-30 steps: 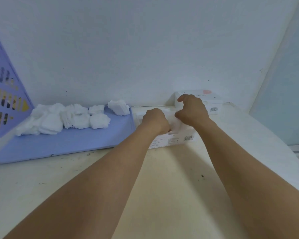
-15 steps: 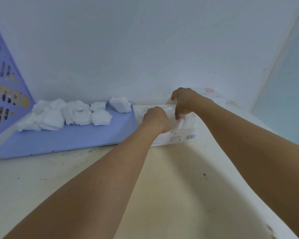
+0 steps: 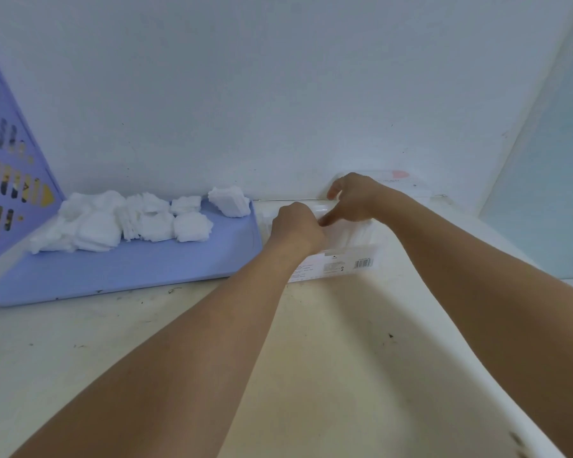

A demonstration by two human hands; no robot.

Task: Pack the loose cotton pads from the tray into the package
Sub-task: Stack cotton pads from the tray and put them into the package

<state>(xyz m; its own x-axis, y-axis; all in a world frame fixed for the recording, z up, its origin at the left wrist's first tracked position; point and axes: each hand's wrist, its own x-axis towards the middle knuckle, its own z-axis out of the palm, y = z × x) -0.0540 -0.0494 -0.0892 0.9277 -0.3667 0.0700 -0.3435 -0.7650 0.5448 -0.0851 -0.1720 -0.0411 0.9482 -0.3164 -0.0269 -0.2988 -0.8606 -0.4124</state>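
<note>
**Both hands at the package mouth**

I see my left hand (image 3: 296,226) curled into a loose fist on the near top of the package (image 3: 341,256), knuckles toward me; whether it pinches the film I cannot tell. My right hand (image 3: 354,196) reaches in from four o'clock, its fingers (image 3: 326,220) bent downward and partly spread over the package's clear, crinkled top, gripping nothing that I can make out. The package is a low rectangular box, glossy, with a printed white label and barcode on its near side. It lies just beside the tray (image 3: 119,272), at the tray's three o'clock edge.

The tray is a flat lilac plastic slab with rounded corners. The cotton pads (image 3: 129,221) sit heaped along its far edge (soft, fluffy squares, some stacked neatly); its near half is bare.

A second white box (image 3: 407,185) rests against the wall at one o'clock. A perforated lilac basket (image 3: 7,180) leans at nine o'clock. The cream tabletop (image 3: 328,358) is scuffed and speckled, open toward me.
</note>
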